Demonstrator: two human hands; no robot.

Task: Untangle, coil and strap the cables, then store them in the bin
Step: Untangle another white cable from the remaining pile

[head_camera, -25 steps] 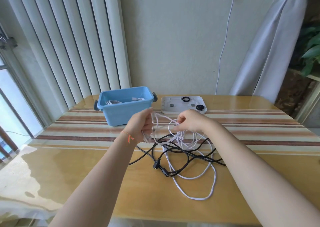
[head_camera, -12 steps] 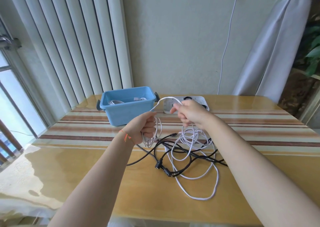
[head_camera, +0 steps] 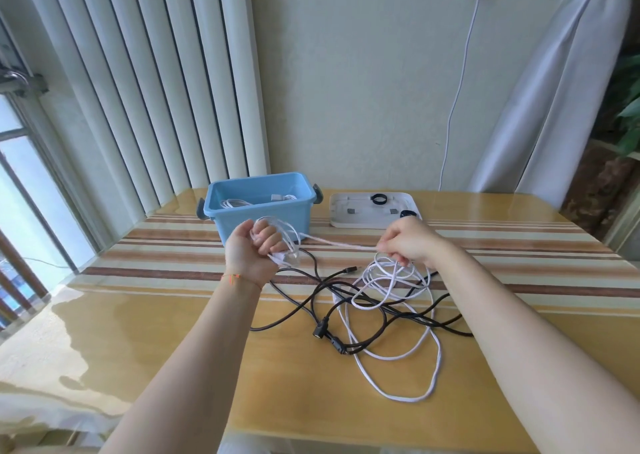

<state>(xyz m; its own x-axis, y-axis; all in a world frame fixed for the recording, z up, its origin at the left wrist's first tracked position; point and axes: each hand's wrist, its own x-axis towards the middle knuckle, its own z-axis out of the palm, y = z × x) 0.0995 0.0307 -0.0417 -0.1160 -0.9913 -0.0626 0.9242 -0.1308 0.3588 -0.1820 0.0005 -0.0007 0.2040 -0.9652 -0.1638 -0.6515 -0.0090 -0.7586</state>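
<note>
My left hand (head_camera: 251, 251) grips a small coil of white cable above the table, in front of the blue bin (head_camera: 260, 205). A taut stretch of that white cable (head_camera: 337, 243) runs across to my right hand (head_camera: 408, 242), which pinches it. Below my right hand the rest of the white cable (head_camera: 408, 351) lies in loose loops, tangled with a black cable (head_camera: 311, 306). Inside the bin lies a coiled white cable (head_camera: 235, 203).
A white tray (head_camera: 375, 212) with two black strap rings stands right of the bin. Another white cord (head_camera: 457, 100) hangs from a wall socket behind the table. Vertical blinds are at the back left, a curtain at the right.
My right hand has swung out to the right, pulling the white cable taut from my left hand. The left hand's coil has gained a loop and sits slightly higher.
</note>
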